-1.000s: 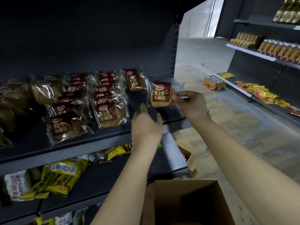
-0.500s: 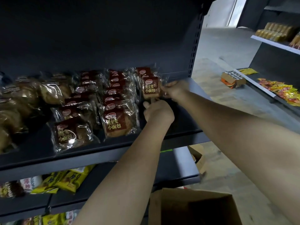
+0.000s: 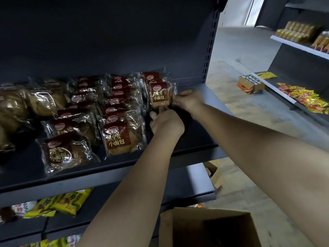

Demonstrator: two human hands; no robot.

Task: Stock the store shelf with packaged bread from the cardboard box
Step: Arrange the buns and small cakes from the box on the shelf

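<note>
Our left hand (image 3: 166, 124) and right hand (image 3: 189, 101) pinch one pack (image 3: 160, 94); second pack (image 3: 151, 76) behind, two rows (image 3: 117, 111) left, one box (image 3: 210, 229) below.

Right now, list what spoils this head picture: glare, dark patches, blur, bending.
Head view: glare streaks the wrappers of the front bread packets; the back panel and the loaves at left sink into dark; the aisle floor is brighter; the upright bows from the wide lens; the cardboard box is shadowed inside; the label on the packet in the grip of the right hand reads clearly.
</note>
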